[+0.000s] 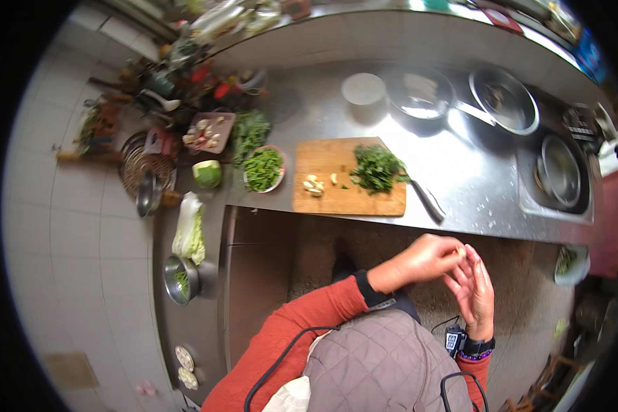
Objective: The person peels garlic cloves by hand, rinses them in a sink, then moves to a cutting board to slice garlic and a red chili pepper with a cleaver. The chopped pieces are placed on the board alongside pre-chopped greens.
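My left hand (424, 261) is closed in a pinch at the counter's front edge, with a small pale piece that looks like a garlic clove (461, 253) at its fingertips. Close beside it, my right hand (475, 288) has its fingers stretched upward, the tips near that piece. Beyond them, on the steel counter, lies a wooden cutting board (329, 156). Peeled garlic cloves (313, 185) sit at its front left, and a heap of chopped leafy greens (376, 169) at its right. A knife (428, 200) with a dark handle rests against the board's right side.
Left of the board stand a bowl of cut green stalks (262, 170), a tray of garlic bulbs (209, 132), a cut green vegetable (207, 174) and a cabbage (189, 230). A lidded pan (422, 93), a wok (505, 101) and a sink (555, 214) lie at the right.
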`<state>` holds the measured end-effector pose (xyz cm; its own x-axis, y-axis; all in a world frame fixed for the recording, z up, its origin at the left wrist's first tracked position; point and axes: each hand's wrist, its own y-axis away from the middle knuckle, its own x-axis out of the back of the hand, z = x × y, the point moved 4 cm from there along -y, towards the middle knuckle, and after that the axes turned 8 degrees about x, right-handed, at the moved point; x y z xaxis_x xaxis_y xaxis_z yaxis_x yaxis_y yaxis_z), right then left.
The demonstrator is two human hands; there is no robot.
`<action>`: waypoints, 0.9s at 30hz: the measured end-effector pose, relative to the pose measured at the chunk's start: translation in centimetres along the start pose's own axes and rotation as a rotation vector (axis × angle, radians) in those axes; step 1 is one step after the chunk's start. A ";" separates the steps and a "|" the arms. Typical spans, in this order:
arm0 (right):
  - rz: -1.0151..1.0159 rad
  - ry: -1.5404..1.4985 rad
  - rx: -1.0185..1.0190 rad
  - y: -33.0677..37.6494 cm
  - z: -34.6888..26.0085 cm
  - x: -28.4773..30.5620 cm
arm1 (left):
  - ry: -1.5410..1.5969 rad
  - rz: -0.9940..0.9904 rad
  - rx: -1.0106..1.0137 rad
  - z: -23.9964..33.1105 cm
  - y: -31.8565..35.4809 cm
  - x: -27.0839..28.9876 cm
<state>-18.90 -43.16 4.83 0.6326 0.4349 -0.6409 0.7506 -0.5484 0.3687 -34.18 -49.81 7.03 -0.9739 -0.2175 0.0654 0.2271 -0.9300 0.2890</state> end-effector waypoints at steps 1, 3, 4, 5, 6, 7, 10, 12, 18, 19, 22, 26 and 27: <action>0.001 -0.074 -0.052 -0.7 0.7 -0.7 | -0.169 0.021 -0.041 0.3 0.4 -0.1; -0.052 -0.104 -0.101 -1.9 1.6 -2.1 | -0.439 0.042 -0.033 0.2 1.2 0.6; -0.040 -0.086 -0.088 -2.4 2.0 -2.6 | -0.435 0.060 -0.056 0.1 1.6 1.3; -0.034 -0.066 -0.118 -3.1 2.5 -3.2 | -0.435 0.063 -0.065 0.0 2.0 2.2; -0.060 -0.066 -0.131 -3.6 3.0 -4.0 | -0.435 0.063 -0.072 -0.3 2.4 3.3; -0.044 -0.053 -0.154 -4.2 3.6 -4.7 | -0.410 0.077 -0.078 -0.5 2.9 4.4; -0.073 -0.051 -0.186 -6.2 5.7 -7.6 | -0.297 0.099 -0.082 -1.2 4.3 8.8; -0.055 -0.015 -0.224 -7.2 7.1 -9.9 | -0.214 0.304 -0.072 -1.6 5.9 14.8; -0.018 0.115 -0.270 -9.8 11.0 -16.1 | -0.632 1.262 0.128 -5.3 18.1 49.5; -0.027 0.116 -0.256 -10.2 11.6 -17.0 | -0.827 1.356 0.220 -6.1 20.4 53.9; 0.023 0.166 -0.274 -11.0 13.4 -19.2 | -0.857 1.421 0.569 -9.9 24.8 63.1; 0.047 0.200 -0.284 -11.8 15.0 -21.3 | -0.851 1.350 0.741 -13.7 25.3 67.1; 0.039 0.194 -0.277 -12.0 15.2 -21.8 | -0.869 1.332 0.771 -14.2 25.0 67.4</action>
<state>-44.55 -56.94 4.12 0.6667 0.5597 -0.4922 0.7314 -0.3642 0.5766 -94.12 -91.93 5.09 0.0765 -0.1967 0.9775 0.9908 0.1251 -0.0524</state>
